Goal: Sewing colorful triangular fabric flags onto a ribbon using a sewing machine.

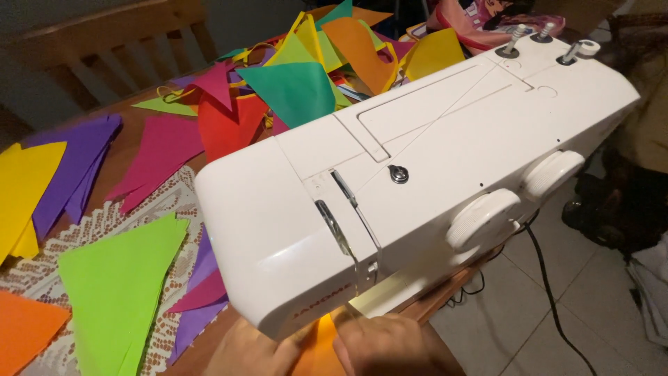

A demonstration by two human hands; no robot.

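Pressing orange fabric (316,341) flat under a white sewing machine (417,174), the left hand (254,351) and right hand (390,348) lie close together, fingers spread on the cloth, not gripping. Cut pennants (125,285) wait across the lace-covered table (42,278), within reach.

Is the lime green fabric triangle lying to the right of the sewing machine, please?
No, the lime green triangle lies on the table left of the white sewing machine.
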